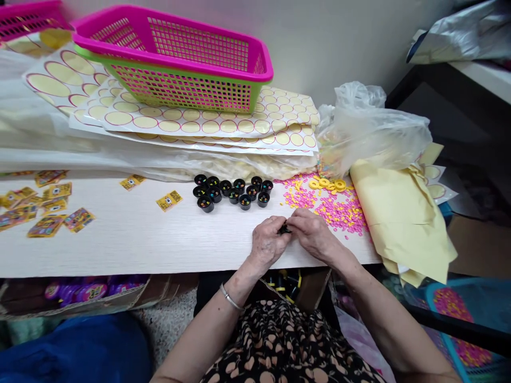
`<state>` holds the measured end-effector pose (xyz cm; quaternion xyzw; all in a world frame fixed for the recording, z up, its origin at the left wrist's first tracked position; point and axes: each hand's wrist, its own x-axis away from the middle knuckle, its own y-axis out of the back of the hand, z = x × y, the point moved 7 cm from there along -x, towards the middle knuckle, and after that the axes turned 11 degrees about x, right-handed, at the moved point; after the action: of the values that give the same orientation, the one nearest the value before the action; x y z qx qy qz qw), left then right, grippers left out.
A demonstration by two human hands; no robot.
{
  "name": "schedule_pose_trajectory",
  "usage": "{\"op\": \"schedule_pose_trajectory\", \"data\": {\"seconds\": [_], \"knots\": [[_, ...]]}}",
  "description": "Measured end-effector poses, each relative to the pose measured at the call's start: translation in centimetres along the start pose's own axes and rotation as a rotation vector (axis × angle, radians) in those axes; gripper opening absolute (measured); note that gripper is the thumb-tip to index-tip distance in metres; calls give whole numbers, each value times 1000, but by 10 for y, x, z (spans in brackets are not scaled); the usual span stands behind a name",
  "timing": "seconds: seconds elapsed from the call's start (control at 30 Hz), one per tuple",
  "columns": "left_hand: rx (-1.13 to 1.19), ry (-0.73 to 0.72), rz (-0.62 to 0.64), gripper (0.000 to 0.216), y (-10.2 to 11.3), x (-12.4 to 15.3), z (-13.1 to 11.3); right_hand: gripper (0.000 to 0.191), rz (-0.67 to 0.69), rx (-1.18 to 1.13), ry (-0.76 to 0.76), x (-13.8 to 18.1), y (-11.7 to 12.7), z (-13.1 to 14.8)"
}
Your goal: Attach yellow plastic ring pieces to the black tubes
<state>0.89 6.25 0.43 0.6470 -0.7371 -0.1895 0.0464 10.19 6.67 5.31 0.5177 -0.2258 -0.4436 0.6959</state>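
Note:
Just over the table's front edge, my left hand [268, 240] is closed around a small black cup [284, 229], mostly hidden by the fingers. My right hand [313, 233] meets it from the right, its fingertips pinched at the same cup; whether a tiny piece is also between them is hidden. Beyond my hands stand several round black cups [245, 201] in a loose group, with small coloured bits inside. Right behind my right hand, pink and yellow tiny rings [343, 213] lie scattered. Larger yellow rings [327, 184] sit at the back of that pile.
A pink and green basket [187, 85] stands on stacked sticker sheets [211, 126] along the back. Printed orange packets [80, 219] lie on the left of the white table [159, 250]. Yellow paper [399, 218] and a clear plastic bag [371, 127] are at right. Below is a blue basket [433, 290].

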Motion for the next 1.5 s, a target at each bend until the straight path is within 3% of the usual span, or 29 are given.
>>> {"op": "schedule_pose_trajectory", "data": {"seconds": [0.13,0.33,0.5,0.67,0.73,0.87,0.97,1.07,1.2,1.33,1.5], "knots": [[-7,15,-10,13,2,-1,-1,9,-196,-298,-153,13,12,-29],[9,41,-18,22,2,-2,3,8,-447,-98,-487,32,22,-94],[29,36,-41,34,4,-4,6,14,-421,81,-519,20,21,-114],[1,20,-8,27,4,-5,6,21,-393,261,-610,-1,30,-130],[-3,11,-10,27,4,-5,7,23,-351,339,-568,-16,34,-133],[-4,7,-31,31,4,-5,10,27,-144,464,-337,-48,29,-129],[-7,-1,-27,27,4,-5,8,26,-53,492,-283,-59,27,-129],[0,9,-13,24,4,-5,4,33,-145,424,-259,-55,36,-117],[55,81,-22,34,4,-5,5,32,-297,53,-186,-27,47,-75],[74,83,-11,26,3,-5,4,36,-225,-149,-95,3,33,-27],[60,34,-16,10,4,-5,1,36,-163,-35,-66,11,16,-6]]}}
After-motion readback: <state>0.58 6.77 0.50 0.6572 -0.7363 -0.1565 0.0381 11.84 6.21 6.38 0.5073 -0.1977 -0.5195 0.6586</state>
